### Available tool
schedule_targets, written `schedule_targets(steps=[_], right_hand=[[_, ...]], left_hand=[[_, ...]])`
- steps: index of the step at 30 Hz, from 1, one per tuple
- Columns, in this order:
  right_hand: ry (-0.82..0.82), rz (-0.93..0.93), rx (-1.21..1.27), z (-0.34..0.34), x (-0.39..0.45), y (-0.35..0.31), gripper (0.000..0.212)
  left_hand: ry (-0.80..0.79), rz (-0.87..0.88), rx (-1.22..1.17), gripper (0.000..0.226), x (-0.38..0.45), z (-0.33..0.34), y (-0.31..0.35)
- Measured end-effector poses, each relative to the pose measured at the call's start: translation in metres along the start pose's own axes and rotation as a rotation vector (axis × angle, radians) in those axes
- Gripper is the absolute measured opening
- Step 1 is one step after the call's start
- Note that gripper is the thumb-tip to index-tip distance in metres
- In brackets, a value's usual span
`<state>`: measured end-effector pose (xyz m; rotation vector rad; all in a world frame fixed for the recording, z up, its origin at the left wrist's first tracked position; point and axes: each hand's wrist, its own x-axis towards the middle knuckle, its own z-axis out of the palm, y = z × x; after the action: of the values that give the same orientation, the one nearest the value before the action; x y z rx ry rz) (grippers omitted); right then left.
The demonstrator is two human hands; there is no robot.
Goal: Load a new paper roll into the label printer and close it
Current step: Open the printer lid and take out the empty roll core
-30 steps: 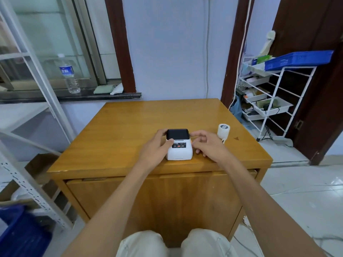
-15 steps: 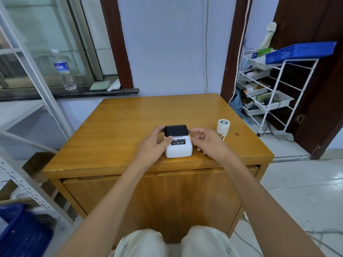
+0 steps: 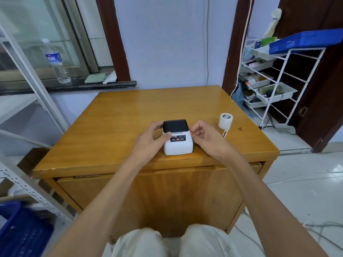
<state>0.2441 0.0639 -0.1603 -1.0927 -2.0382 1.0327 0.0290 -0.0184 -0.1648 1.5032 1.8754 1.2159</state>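
A small white label printer [image 3: 178,143] with a black lid stands near the front edge of the wooden table [image 3: 130,115], its lid down. My left hand [image 3: 150,138] grips the printer's left side, thumb on the front panel and fingers at the lid. My right hand [image 3: 206,138] sits against the printer's right side, fingertips pinched at a small orange part there. A white paper roll [image 3: 225,121] stands upright on the table to the right of my right hand, a loose strip hanging from it.
A white wire rack [image 3: 274,84] with trays and a blue crate stands to the right of the table. A metal shelf frame [image 3: 31,76] and a blue crate [image 3: 20,232] are on the left. A water bottle [image 3: 57,62] stands on the window sill.
My right hand's fingers have curled in and pinched at the printer's right side. My left hand keeps its hold. The view has shifted slightly.
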Motion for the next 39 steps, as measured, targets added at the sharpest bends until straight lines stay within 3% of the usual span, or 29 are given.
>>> schedule_targets(steps=[8,23,27,39], right_hand=[[-0.015,-0.002,0.013,-0.001,0.002,0.003,0.016],[-0.018,0.053,0.080,-0.006,0.001,-0.003,0.005],[0.009,0.082,0.119,-0.005,-0.002,-0.009,0.026],[0.076,0.141,0.000,0.000,-0.004,-0.014,0.040]], left_hand=[[-0.014,0.007,-0.008,0.055,-0.002,0.000,0.002],[-0.021,-0.023,0.003,0.072,-0.011,-0.001,0.013],[0.001,-0.037,0.022,0.059,-0.009,0.001,0.015],[0.024,-0.091,0.059,0.059,-0.007,0.005,0.020]])
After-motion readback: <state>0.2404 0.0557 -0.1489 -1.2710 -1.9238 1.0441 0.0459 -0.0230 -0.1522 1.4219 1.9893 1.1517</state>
